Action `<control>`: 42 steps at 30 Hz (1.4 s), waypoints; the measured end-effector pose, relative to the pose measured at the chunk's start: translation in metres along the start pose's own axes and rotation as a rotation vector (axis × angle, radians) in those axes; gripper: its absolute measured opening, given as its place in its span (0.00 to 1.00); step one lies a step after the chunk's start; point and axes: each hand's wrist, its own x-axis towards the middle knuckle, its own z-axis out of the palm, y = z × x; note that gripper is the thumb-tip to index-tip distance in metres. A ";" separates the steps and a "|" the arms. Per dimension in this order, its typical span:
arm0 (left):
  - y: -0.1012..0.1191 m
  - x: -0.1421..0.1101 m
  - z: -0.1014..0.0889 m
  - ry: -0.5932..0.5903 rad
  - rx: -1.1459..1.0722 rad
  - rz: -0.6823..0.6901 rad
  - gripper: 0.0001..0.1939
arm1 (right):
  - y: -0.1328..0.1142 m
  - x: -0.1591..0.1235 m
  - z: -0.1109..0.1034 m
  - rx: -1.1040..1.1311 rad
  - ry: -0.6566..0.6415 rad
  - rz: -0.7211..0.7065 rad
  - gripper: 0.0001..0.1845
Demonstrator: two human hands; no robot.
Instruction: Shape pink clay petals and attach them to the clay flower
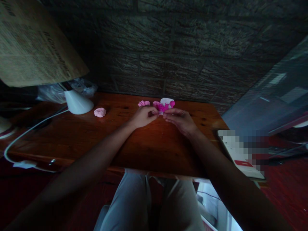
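Observation:
Over the back half of the wooden table (149, 147), my left hand (143, 116) and my right hand (182, 122) meet fingertip to fingertip. Thumb and forefinger of each are pinched together. Between them is a tiny pale bit, too small and dim to name. Bright magenta petal-like pieces (161, 107) lie just behind the fingertips, partly hidden by them. A pink ruffled flower-like piece (143, 103) shows behind my left hand. At the back edge sits a white rounded piece (167, 101), beyond the magenta ones.
On the left stands a lamp with a white base (78, 102) and a printed paper shade (40, 45); its cord (31, 128) runs over the front edge. A pale pink crumpled piece (100, 112) lies beside it. A flat book-like item (238, 157) lies at the right edge.

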 end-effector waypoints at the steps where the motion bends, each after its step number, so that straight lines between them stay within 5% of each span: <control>1: 0.000 0.000 0.000 0.001 -0.002 0.001 0.05 | 0.000 0.000 0.000 -0.004 -0.004 0.000 0.17; 30: -0.001 0.000 0.000 -0.021 -0.008 -0.001 0.04 | -0.002 -0.001 0.001 -0.051 -0.065 0.004 0.22; 42: -0.001 0.000 0.001 -0.020 -0.013 -0.001 0.04 | 0.003 -0.001 0.000 -0.085 -0.054 -0.012 0.15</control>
